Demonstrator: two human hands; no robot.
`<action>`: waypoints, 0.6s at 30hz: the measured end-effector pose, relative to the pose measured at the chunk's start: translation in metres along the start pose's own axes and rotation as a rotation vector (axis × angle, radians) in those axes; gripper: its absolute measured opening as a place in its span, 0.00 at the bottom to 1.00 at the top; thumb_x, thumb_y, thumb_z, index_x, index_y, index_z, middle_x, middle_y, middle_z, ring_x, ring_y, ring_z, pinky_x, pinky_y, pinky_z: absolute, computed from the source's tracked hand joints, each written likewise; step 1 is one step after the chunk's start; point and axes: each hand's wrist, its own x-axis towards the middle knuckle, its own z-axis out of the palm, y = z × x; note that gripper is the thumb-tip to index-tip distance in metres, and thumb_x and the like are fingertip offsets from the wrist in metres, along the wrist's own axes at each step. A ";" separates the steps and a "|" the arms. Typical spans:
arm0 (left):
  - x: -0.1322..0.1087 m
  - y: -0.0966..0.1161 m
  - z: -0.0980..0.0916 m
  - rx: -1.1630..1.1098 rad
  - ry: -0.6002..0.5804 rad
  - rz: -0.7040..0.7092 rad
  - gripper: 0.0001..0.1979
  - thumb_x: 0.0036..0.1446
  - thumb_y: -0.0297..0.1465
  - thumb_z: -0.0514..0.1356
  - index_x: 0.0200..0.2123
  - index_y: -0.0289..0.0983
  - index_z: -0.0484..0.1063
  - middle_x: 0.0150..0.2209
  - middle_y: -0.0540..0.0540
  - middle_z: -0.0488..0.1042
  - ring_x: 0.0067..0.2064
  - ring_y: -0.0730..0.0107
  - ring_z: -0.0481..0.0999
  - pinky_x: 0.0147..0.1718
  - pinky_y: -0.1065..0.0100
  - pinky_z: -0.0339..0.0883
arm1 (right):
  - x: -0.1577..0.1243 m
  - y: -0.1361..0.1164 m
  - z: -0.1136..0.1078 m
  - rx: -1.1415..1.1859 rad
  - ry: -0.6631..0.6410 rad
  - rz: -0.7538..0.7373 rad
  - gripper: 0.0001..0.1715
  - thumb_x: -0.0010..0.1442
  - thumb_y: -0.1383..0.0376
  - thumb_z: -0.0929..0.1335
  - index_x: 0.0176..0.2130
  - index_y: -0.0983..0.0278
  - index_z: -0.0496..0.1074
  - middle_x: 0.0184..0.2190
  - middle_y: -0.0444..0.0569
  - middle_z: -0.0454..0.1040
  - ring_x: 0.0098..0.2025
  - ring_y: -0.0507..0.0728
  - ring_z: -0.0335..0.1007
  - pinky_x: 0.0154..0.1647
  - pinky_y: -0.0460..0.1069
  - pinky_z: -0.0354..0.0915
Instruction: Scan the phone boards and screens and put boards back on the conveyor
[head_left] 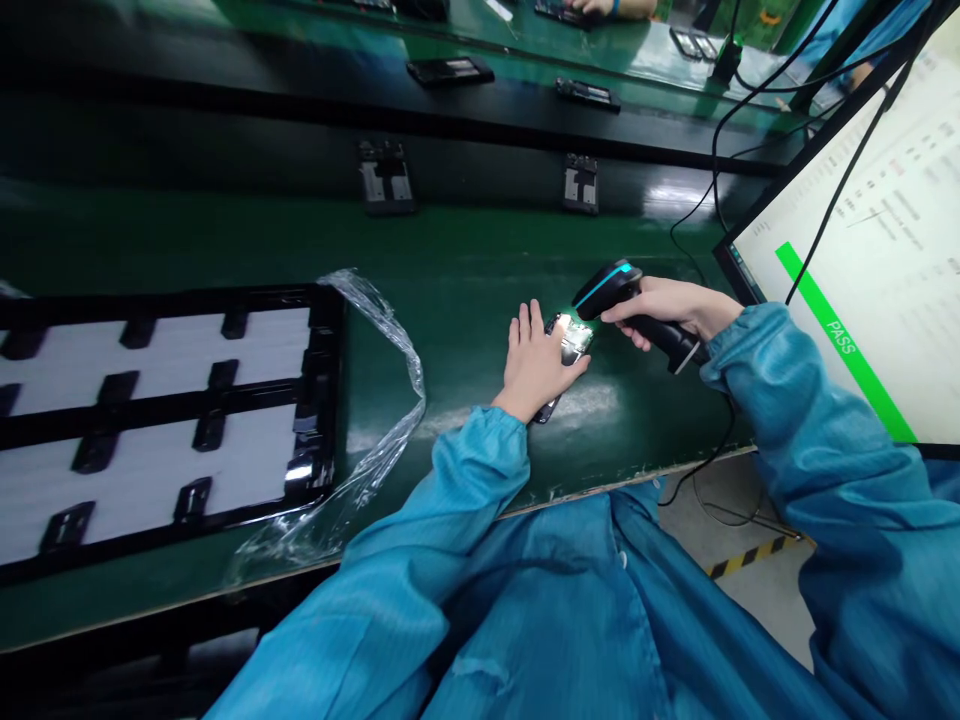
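Left hand (pixel 536 365) lay open, flat, pinning device (pixel 574 338); right hand (pixel 675 308) gripped scanner (pixel 611 285). Glare might spoil the read.

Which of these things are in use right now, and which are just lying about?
In use: left hand flat on the phone; right hand holding the scanner; screen showing PASS.
Lying about: tray, plastic wrap, phones on the belt.

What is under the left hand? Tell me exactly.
A flat dark device lies on the green bench under the left hand. Its far end shows, lit by the scanner in the right hand, and a corner shows near the wrist. The palm covers its middle.
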 end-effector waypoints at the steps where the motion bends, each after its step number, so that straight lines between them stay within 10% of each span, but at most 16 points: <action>1: 0.000 0.001 0.000 0.003 -0.002 -0.007 0.39 0.58 0.51 0.58 0.66 0.36 0.59 0.73 0.32 0.41 0.73 0.37 0.39 0.68 0.43 0.39 | 0.000 0.001 0.000 0.000 0.000 -0.003 0.20 0.53 0.55 0.77 0.24 0.64 0.69 0.20 0.50 0.72 0.20 0.55 0.71 0.21 0.49 0.71; 18: 0.000 0.005 0.007 0.027 0.029 -0.047 0.38 0.59 0.50 0.57 0.67 0.38 0.57 0.73 0.31 0.42 0.73 0.37 0.40 0.67 0.41 0.40 | -0.014 0.002 0.005 -0.031 0.062 -0.066 0.19 0.55 0.57 0.75 0.23 0.64 0.69 0.18 0.49 0.72 0.20 0.55 0.70 0.21 0.49 0.70</action>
